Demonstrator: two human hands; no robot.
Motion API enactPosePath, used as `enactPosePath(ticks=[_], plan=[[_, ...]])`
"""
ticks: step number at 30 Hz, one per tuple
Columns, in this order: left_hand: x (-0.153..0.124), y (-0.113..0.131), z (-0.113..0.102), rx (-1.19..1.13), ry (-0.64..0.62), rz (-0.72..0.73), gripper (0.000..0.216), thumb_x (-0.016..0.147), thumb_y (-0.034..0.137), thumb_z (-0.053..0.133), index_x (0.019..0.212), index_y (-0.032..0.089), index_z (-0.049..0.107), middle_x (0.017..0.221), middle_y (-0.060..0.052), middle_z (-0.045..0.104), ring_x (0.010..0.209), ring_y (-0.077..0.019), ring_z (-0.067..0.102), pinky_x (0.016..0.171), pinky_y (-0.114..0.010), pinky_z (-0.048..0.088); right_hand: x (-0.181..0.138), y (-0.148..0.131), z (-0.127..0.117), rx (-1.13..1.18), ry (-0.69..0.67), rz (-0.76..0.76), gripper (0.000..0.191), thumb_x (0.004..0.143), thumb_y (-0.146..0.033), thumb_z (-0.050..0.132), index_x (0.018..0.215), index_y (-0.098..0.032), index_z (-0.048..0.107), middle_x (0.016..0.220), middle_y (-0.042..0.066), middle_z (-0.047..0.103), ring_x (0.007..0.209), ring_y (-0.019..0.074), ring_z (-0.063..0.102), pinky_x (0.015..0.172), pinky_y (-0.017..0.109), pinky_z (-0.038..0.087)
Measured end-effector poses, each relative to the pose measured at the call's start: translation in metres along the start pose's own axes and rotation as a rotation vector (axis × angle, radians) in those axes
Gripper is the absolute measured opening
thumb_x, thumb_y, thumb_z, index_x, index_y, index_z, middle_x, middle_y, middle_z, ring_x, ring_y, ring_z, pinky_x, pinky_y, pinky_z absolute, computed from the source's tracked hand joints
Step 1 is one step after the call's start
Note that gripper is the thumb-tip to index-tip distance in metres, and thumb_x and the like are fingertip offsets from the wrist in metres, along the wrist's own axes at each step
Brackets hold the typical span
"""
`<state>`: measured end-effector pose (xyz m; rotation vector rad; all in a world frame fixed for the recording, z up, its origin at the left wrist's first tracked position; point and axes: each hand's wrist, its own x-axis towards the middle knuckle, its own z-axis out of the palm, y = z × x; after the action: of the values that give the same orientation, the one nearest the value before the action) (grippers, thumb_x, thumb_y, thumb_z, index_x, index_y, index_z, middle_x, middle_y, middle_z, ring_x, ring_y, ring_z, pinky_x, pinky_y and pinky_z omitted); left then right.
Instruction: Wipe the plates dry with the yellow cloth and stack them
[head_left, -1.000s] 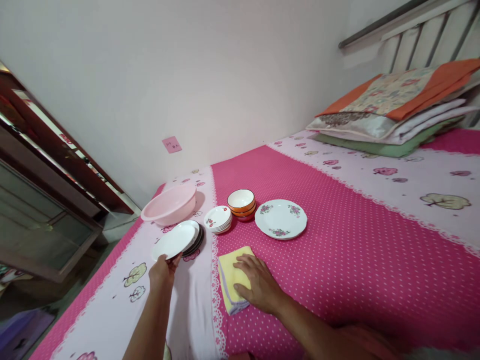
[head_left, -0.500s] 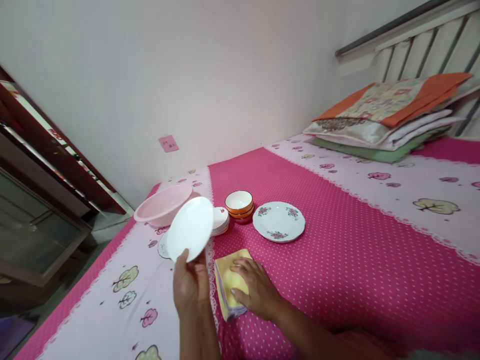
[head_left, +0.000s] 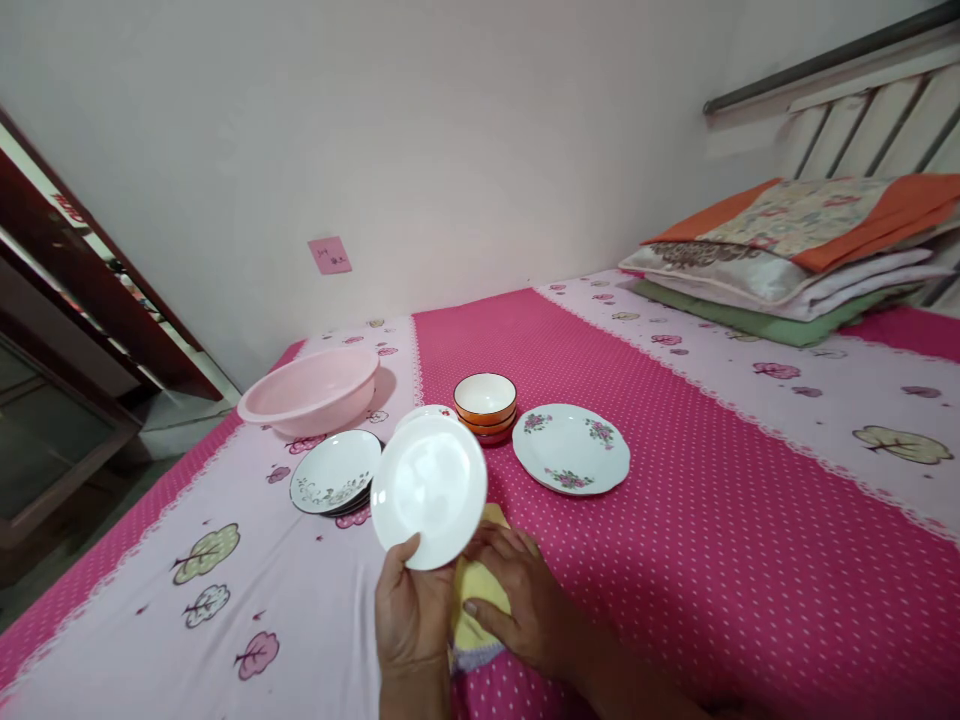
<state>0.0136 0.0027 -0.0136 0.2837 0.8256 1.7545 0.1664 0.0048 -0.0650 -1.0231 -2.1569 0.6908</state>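
Tilting above a pink-and-white bedspread (head_left: 712, 560), a plain white plate (head_left: 431, 480) is held in the left hand (head_left: 412, 612), the thumb laid over its lower rim and the fingers tucked behind. A yellow cloth (head_left: 474, 586) is partly covered by the right hand (head_left: 529, 600), just beside the left, its thumb and fingers set apart; whether the cloth is pinched or only pressed cannot be told. To the left of the left hand, a stack of dark-rimmed plates (head_left: 334, 468) is seen, with a pink basin (head_left: 337, 405) set beyond it. Straight ahead, past the raised plate, a red-flowered dish (head_left: 424, 411) is mostly hidden and a stack of orange bowls (head_left: 486, 414) is placed near it; beyond the right hand, a floral plate (head_left: 571, 448) is laid flat. The work is judged to be partway: one plate is clear of the bedspread, the cloth has not yet been raised to it, and the other pieces are left lying. How many have already been dealt with, if any, cannot be judged from this view.
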Motion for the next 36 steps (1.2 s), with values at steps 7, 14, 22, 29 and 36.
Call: enactPosePath(ticks=[7,14,22,29,36], plan=[[0.001,0.037,-0.012,0.025,0.118,0.243,0.065,0.079,0.015,0.060,0.140,0.036,0.061,0.137,0.000,0.071,0.142,-0.0325,0.053,0.111,-0.051,0.054,-0.013,-0.010,-0.003,-0.073,0.143,-0.040,0.060,0.096,-0.037,0.060,0.154,-0.027,0.047,0.154,0.011,0.054,0.145,0.0348,0.047,0.122,0.057,0.035],[0.006,0.032,-0.017,-0.014,0.145,0.147,0.068,0.078,0.014,0.060,0.144,0.030,0.059,0.137,-0.003,0.071,0.138,-0.0317,0.057,0.113,-0.050,0.051,-0.019,-0.015,0.047,-0.128,-0.219,-0.084,0.097,0.089,-0.042,0.072,0.168,-0.024,0.019,0.170,0.013,0.029,0.154,0.0401,0.032,0.128,0.059,0.023],[0.009,0.020,-0.018,-0.046,0.039,0.105,0.070,0.082,0.018,0.059,0.151,0.029,0.053,0.141,-0.005,0.069,0.140,-0.0325,0.055,0.117,-0.051,0.047,-0.008,-0.008,0.029,-0.169,-0.014,-0.042,0.068,0.088,-0.005,0.043,0.152,-0.027,0.053,0.147,0.011,0.063,0.132,0.0326,0.060,0.112,0.054,0.048],[0.000,0.023,-0.007,-0.168,0.166,0.010,0.061,0.092,0.020,0.059,0.152,0.024,0.051,0.139,-0.008,0.070,0.134,-0.0307,0.061,0.116,-0.049,0.048,-0.006,0.008,-0.028,0.398,0.311,0.333,0.049,0.074,-0.029,0.069,0.122,-0.021,0.071,0.109,0.012,0.080,0.097,0.0343,0.076,0.082,0.044,0.063],[-0.007,0.009,0.002,-0.268,0.023,-0.110,0.048,0.100,0.034,0.058,0.148,0.026,0.059,0.138,-0.011,0.071,0.127,-0.0304,0.066,0.115,-0.050,0.048,-0.007,0.000,-0.083,0.973,0.728,0.633,0.063,0.077,-0.054,0.075,0.126,-0.015,0.069,0.097,0.010,0.081,0.084,0.0340,0.078,0.072,0.042,0.065]])
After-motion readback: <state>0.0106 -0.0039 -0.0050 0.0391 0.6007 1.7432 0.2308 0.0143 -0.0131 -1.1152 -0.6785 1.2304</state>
